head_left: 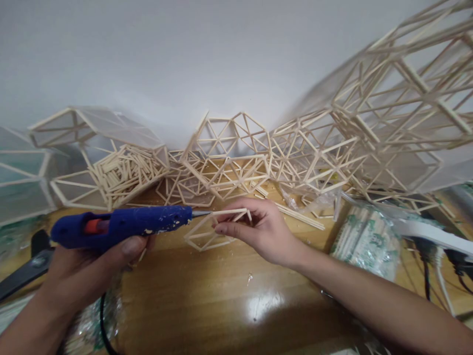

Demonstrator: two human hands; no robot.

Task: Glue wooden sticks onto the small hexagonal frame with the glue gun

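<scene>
My left hand (107,259) is wrapped round a blue hot glue gun (148,220), its metal nozzle pointing right. The nozzle tip reaches a corner of a small frame of thin wooden sticks (209,246); whether it touches cannot be made out. Thumb and fingers of my right hand (262,229) pinch that frame on its right side, a little above the table. Part of the frame is hidden behind my right fingers. A short bit of stick shows under my left hand.
Stick lattices (229,172) line the wall, and a tall lattice (406,98) rises at right. Loose sticks (127,167) lie heaped at left. Scissors (37,261) are by my left wrist. At right are a bag of sticks (365,241) and a power strip (439,236) with cords.
</scene>
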